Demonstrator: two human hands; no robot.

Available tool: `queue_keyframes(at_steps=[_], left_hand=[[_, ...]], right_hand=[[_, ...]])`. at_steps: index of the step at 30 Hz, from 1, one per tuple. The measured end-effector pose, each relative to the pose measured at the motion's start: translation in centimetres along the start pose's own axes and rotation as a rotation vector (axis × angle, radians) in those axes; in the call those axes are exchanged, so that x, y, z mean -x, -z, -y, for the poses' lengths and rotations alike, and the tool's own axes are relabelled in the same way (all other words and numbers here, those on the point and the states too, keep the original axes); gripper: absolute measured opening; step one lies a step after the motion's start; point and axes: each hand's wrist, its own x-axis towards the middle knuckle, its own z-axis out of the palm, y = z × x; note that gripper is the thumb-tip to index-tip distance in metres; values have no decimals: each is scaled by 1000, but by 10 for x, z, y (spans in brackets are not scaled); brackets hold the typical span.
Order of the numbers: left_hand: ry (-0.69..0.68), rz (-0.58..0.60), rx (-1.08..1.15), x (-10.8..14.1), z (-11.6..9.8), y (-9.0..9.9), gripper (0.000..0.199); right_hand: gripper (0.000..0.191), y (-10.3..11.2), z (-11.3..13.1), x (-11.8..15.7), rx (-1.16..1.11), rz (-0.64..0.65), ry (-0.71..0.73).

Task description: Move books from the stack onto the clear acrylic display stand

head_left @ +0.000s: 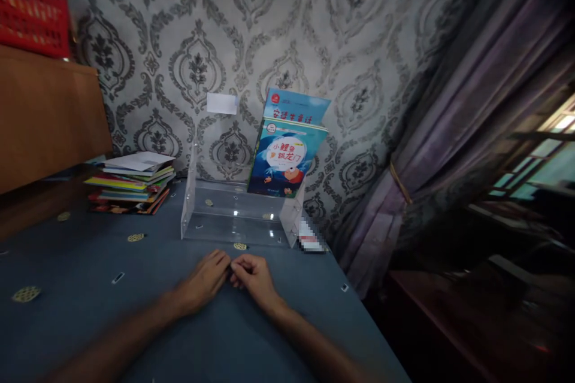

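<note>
Our left hand (207, 280) is palm down and our right hand (254, 278) has its fingers curled in, the two close together over the blue tabletop (67, 254), and we cannot tell whether either one grips anything. Just beyond both hands we have the clear stand (238, 228), with blue books (287, 158) leaning back in it, beyond our right hand and a little to its right. Well off to the left of our left hand, and farther back, lies a pile of books (130, 184).
</note>
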Motion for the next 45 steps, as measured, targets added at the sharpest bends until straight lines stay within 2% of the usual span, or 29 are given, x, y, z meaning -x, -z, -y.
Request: queue_keyframes(at_steps=[3, 5, 11, 16, 21, 24, 26, 28, 32, 33, 34, 35, 38, 41, 45], left_hand=[[40, -49, 103, -2, 10, -6, 18], [48, -76, 149, -3, 15, -9, 19], [16, -75, 78, -1, 19, -16, 19], [18, -13, 31, -1, 14, -6, 20], [-55, 19, -101, -3, 16, 13, 16], [-25, -11, -145, -2, 28, 36, 12], [53, -88, -188, 0, 43, 62, 20], [170, -211, -255, 2, 64, 97, 31], [419, -480, -447, -1, 115, 176, 38], [518, -484, -571, -3, 127, 194, 37], [615, -430, -685, -5, 139, 209, 40], [653, -397, -717, -8, 149, 221, 45], [709, -275, -764, -14, 174, 243, 61], [711, -173, -767, -19, 188, 251, 64], [707, -79, -777, -23, 196, 255, 55]], right_hand=[[56, -23, -3, -13, -88, -41, -24], [61, -31, -5, -16, -97, -64, -6], [64, -32, -7, -8, -29, -68, 69], [63, -30, -6, -7, -5, -53, 64], [63, -29, -3, -7, 37, -41, 52], [65, -30, -1, -5, 54, -40, 26], [66, -30, 0, -4, 54, -42, 8], [67, -30, 1, -3, 54, -36, -3], [65, -31, 4, -3, 54, -14, 0], [64, -30, 5, -3, 53, -8, 3], [64, -30, 5, -2, 51, -5, 4], [63, -30, 5, -2, 49, -3, 4], [63, -30, 5, -2, 43, 4, -3], [63, -30, 5, -2, 45, 12, -12], [61, -30, 6, -2, 43, 8, 0]])
